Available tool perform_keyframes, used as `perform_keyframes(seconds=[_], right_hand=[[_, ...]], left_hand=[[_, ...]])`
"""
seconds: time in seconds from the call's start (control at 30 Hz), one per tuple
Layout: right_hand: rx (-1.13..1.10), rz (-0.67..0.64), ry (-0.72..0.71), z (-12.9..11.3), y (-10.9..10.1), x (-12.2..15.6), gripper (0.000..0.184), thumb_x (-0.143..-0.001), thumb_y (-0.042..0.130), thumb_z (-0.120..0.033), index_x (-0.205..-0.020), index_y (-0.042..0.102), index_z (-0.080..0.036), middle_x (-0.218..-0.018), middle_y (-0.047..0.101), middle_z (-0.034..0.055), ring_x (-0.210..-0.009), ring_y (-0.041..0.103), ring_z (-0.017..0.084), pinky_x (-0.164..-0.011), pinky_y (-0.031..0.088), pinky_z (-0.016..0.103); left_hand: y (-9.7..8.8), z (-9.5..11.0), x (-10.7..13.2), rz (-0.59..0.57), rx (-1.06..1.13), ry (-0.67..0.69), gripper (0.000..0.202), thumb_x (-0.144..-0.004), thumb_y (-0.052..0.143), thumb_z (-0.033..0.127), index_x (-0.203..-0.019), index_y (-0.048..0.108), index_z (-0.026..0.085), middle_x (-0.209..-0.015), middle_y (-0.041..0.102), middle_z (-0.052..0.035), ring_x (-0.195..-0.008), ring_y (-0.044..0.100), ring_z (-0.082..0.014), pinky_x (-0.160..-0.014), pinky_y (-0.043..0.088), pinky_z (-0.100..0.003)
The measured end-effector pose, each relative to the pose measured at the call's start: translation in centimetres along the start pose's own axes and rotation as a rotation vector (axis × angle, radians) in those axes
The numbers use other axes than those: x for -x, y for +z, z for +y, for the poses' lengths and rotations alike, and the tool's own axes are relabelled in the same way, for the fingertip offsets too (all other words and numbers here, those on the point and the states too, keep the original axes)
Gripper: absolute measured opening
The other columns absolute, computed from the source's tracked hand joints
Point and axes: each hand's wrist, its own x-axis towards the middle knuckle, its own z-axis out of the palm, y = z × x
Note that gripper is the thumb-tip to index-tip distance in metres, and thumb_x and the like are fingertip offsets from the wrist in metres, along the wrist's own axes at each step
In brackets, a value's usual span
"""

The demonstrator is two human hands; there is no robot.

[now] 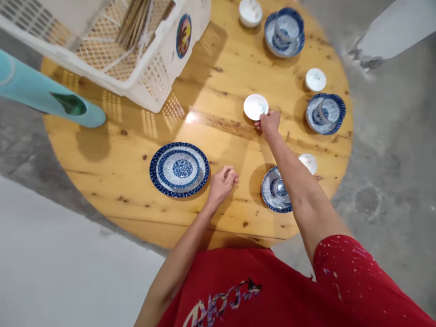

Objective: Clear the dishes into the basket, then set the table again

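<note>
My right hand (269,121) reaches across the round wooden table, its fingers pinching the near right rim of a small white bowl (255,106). My left hand (223,181) rests loosely curled above the table near its front edge, with nothing visible in it. Just left of that hand lies a stack of blue-and-white plates (179,169), a smaller one on a larger. Under my right forearm, partly hidden, are a blue-patterned bowl (272,200) with a clear glass in it and another small white bowl (308,162).
A white plastic basket (150,88) holding bundled sticks stands at the back left. Beside it is a light-blue tube-shaped object (78,106). Along the right side are two blue-patterned bowls (277,47) (315,125) with glasses, and white bowls (250,12) (315,80).
</note>
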Motion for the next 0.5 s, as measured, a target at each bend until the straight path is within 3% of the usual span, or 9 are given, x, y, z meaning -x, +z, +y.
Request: perform_keyframes(seconds=[0.1, 0.23, 0.37, 0.5], right_hand=[[-0.023, 0.020, 0.089, 0.3, 0.6, 3.3, 0.026, -0.094, 0.034, -0.004, -0.114, 0.049, 0.004, -0.084, 0.068, 0.0120, -0.052, 0.052, 0.004, -0.054, 0.042, 0.018], [-0.056, -0.100, 0.030, 1.8, 0.7, 11.4, 0.019, -0.084, 0.051, -0.007, -0.101, 0.061, -0.008, -0.069, 0.064, 0.0013, -0.051, 0.057, 0.010, -0.051, 0.043, 0.020], [-0.047, -0.215, -0.096, 4.7, 1.5, 19.2, 0.019, -0.082, 0.052, -0.018, -0.095, 0.064, -0.013, -0.064, 0.062, -0.0013, -0.051, 0.056, 0.012, -0.051, 0.043, 0.021], [-0.056, -0.279, -0.039, 6.6, 3.6, 23.4, 0.023, -0.083, 0.050, -0.030, -0.093, 0.064, -0.015, -0.064, 0.060, -0.0014, -0.051, 0.056, 0.013, -0.050, 0.044, 0.022]], left_hand=[[1.0, 0.1, -0.9, 0.072, 0.057, 0.020, 0.020, -0.092, 0.054, 0.036, -0.094, 0.060, 0.018, -0.083, 0.071, -0.0034, -0.064, 0.067, -0.0103, -0.056, 0.051, -0.018], [1.2, -0.2, -1.4, 0.152, 0.115, 0.019, 0.019, -0.094, 0.052, 0.036, -0.103, 0.055, 0.019, -0.083, 0.071, -0.0029, -0.063, 0.068, -0.0107, -0.054, 0.052, -0.019], [-0.3, -2.0, 1.7, 0.129, 0.024, -0.060, 0.023, -0.095, 0.050, 0.038, -0.082, 0.049, 0.019, -0.058, 0.064, 0.0010, -0.049, 0.063, -0.0115, -0.046, 0.047, -0.018], [-1.9, -3.9, 5.9, 0.124, 0.047, -0.182, 0.024, -0.093, 0.051, 0.039, -0.081, 0.049, 0.019, -0.055, 0.064, 0.0013, -0.047, 0.063, -0.0121, -0.047, 0.049, -0.019]])
